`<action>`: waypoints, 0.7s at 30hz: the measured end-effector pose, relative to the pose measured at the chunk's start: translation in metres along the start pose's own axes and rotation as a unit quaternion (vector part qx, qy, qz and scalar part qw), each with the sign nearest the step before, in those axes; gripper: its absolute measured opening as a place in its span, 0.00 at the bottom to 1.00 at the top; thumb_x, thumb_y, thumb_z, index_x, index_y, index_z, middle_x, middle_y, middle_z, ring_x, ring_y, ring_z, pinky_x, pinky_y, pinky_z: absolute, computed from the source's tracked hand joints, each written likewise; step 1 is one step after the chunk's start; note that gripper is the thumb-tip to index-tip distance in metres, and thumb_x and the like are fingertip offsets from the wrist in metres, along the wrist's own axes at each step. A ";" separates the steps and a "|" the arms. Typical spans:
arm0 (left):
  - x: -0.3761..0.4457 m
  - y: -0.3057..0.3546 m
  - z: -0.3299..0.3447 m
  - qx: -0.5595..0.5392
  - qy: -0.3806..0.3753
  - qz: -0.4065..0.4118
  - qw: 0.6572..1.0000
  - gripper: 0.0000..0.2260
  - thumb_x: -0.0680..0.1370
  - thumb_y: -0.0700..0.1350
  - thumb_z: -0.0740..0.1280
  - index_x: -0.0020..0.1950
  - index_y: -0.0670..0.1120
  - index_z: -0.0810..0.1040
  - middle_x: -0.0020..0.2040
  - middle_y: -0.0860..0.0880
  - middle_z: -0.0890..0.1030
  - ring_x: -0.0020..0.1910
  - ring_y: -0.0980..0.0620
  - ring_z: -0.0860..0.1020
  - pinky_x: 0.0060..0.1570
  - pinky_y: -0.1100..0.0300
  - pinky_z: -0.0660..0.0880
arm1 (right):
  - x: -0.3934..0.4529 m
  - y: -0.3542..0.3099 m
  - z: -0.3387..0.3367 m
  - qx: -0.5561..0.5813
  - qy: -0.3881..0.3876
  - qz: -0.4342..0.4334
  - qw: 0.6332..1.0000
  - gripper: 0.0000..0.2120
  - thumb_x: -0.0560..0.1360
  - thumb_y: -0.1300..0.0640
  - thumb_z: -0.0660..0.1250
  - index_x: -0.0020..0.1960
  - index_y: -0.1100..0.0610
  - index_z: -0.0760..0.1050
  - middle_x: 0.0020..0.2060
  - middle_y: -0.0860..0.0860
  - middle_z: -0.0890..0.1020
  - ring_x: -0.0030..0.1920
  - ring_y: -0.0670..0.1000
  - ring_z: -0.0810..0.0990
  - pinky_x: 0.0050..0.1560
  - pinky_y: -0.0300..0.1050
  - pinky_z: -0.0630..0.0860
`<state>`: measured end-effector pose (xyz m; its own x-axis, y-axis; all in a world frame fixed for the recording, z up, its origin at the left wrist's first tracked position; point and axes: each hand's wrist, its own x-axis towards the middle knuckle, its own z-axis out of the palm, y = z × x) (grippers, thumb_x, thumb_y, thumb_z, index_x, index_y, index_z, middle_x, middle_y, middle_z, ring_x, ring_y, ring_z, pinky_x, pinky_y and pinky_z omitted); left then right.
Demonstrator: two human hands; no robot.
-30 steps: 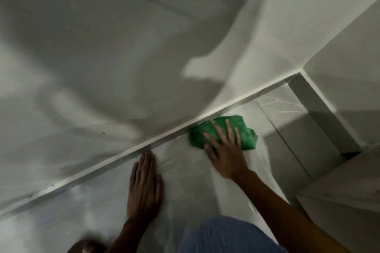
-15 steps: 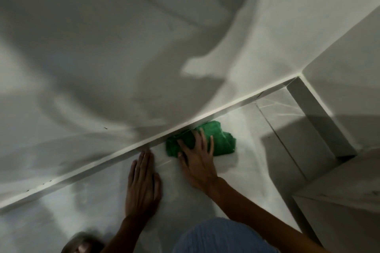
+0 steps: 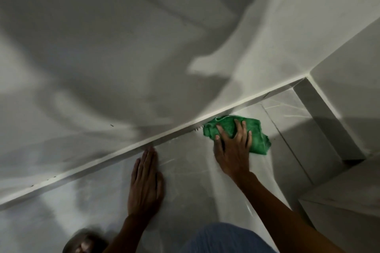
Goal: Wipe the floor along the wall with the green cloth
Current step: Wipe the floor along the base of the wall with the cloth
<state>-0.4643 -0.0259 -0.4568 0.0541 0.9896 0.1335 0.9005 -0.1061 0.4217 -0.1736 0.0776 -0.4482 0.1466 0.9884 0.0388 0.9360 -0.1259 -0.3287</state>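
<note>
green cloth (image 3: 242, 131) bunched on the pale tiled floor (image 3: 185, 187), touching the base of the wall (image 3: 144, 47) at the skirting strip (image 3: 115, 156). right hand (image 3: 233, 150) lies flat on top of the cloth, fingers spread, pressing down rather than gripping it. left hand (image 3: 145, 183) is well apart from the cloth, further along the wall, palm flat on the floor, fingers together, fingertips near the skirting strip, holding nothing. small dark specks sit at the wall base just beside the cloth.
</note>
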 end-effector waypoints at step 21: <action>0.001 0.002 -0.002 -0.007 -0.008 -0.005 1.000 0.29 0.84 0.46 0.57 0.85 0.37 0.65 0.87 0.42 0.64 0.87 0.44 0.62 0.88 0.46 0.54 | -0.003 -0.004 0.006 0.006 0.009 -0.029 1.000 0.22 0.87 0.46 0.56 0.78 0.43 0.75 0.82 0.59 0.70 0.85 0.64 0.62 0.84 0.70 0.54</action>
<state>-0.4632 -0.0254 -0.4541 0.0511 0.9921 0.1148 0.8947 -0.0966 0.4361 -0.1799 0.0760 -0.4530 0.0986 0.9923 0.0748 0.9392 -0.0680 -0.3365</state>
